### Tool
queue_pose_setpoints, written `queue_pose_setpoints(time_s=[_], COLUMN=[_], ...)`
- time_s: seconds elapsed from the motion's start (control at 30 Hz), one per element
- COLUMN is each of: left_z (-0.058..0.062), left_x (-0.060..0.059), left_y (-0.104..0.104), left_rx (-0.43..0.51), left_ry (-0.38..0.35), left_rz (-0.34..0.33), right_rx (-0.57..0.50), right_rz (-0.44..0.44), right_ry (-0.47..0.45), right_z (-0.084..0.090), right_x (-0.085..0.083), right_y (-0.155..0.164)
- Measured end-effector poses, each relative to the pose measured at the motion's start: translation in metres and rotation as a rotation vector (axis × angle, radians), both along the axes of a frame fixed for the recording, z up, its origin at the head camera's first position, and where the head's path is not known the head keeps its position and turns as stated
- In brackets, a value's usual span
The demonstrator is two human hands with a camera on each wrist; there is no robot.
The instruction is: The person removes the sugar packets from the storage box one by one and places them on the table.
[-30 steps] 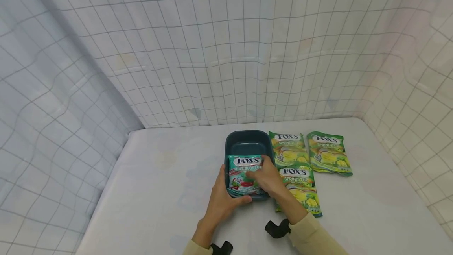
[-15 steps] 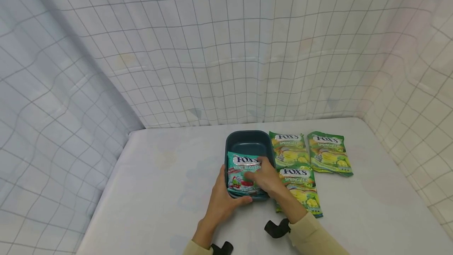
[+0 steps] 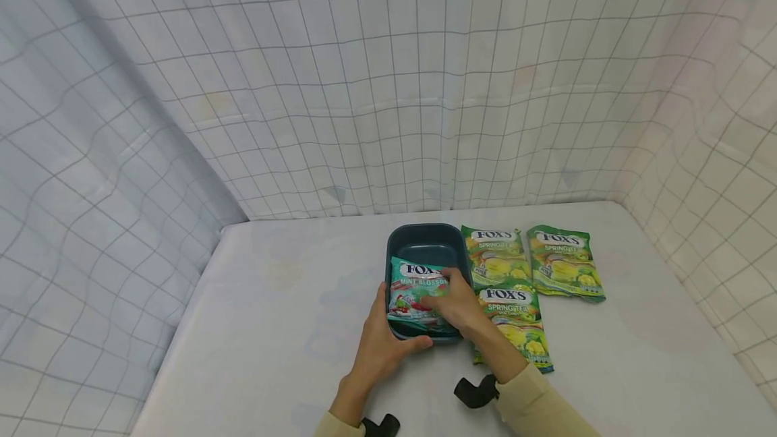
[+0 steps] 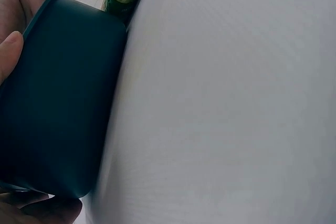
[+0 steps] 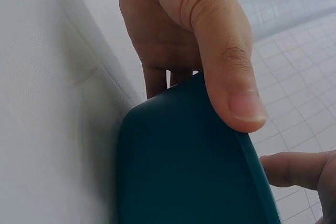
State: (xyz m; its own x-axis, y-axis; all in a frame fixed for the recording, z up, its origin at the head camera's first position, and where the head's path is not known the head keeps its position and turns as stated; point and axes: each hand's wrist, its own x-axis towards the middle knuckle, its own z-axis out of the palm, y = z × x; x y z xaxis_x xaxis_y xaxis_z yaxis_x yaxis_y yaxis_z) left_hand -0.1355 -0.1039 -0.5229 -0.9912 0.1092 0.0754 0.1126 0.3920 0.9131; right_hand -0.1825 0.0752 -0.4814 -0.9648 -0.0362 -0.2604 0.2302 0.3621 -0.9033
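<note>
A dark teal rectangular tub stands on the white table. My left hand grips its near left corner, fingers along the left wall and thumb along the near rim. Inside the near half of the tub lies a teal Fox's Mint Blossom candy bag, slightly tilted. My right hand reaches in over the right rim and holds that bag's right side, thumb on its front and index finger near its upper right corner. The other right fingers are hidden. In the left wrist view the tub's wall fills the left side.
Right of the tub lie green Fox's Spring Tea bags: one beside it, one nearer partly under the right forearm, one farther right. Gridded white cloth rises behind the table and at both sides.
The Mint Blossom bag has shifted slightly left and its top edge has turned, its right end now lower, under my right hand. The left hand and the tub stay in place.
</note>
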Motion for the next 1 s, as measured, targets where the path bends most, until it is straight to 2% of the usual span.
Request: queue_pose_setpoints(time_s=[0.17, 0.47, 0.9, 1.0], left_z=[0.0023, 0.0016, 0.0004, 0.0002], left_x=[0.0007, 0.0005, -0.0004, -0.0005], left_y=[0.0003, 0.001, 0.0014, 0.0012], left_rx=[-0.03, -0.034, -0.036, -0.031], left_ry=[-0.015, -0.02, -0.023, -0.024], left_rz=[0.024, 0.016, 0.018, 0.017], right_rx=[-0.005, -0.004, 0.031, 0.012], right_rz=[-0.016, 0.003, -0.011, -0.03], right_ry=[0.001, 0.008, 0.086, 0.105], right_z=[0.0021, 0.0, -0.0022, -0.0023], right_x=[0.0003, -0.0012, -0.0033, -0.0035], right_y=[0.0005, 0.0001, -0.0021, -0.0022])
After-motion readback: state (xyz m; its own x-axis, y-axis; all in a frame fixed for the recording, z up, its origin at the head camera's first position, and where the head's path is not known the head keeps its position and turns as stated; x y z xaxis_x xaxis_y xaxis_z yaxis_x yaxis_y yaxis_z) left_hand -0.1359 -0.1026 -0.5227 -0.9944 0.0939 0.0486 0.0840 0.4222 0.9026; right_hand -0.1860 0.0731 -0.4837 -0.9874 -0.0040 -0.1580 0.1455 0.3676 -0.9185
